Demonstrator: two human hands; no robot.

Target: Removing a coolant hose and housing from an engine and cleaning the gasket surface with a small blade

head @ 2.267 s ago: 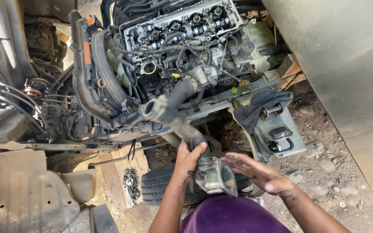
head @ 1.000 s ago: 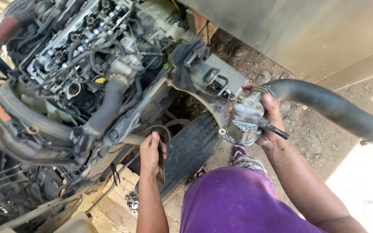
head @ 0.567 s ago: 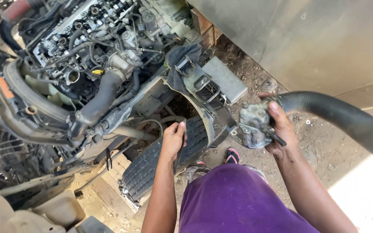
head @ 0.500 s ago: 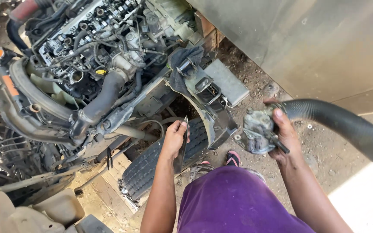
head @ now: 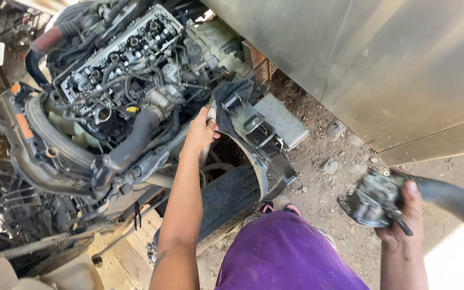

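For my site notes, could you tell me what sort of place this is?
Probably an outdoor vehicle repair yard: an exposed engine sits above a tyre on bare dirt ground, and the right hand holds a removed metal part.

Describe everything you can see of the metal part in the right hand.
The metal part is a grimy grey casting, dull and dirt-caked, irregular in shape with lugs and a thin dark stub jutting from its lower right. It is blurred, so finer detail is unclear. The right hand has it in a closed grip, held in the air over the dirt ground, apart from the engine. A thick black hose runs from it toward the right edge; the joint is hidden by the fingers.
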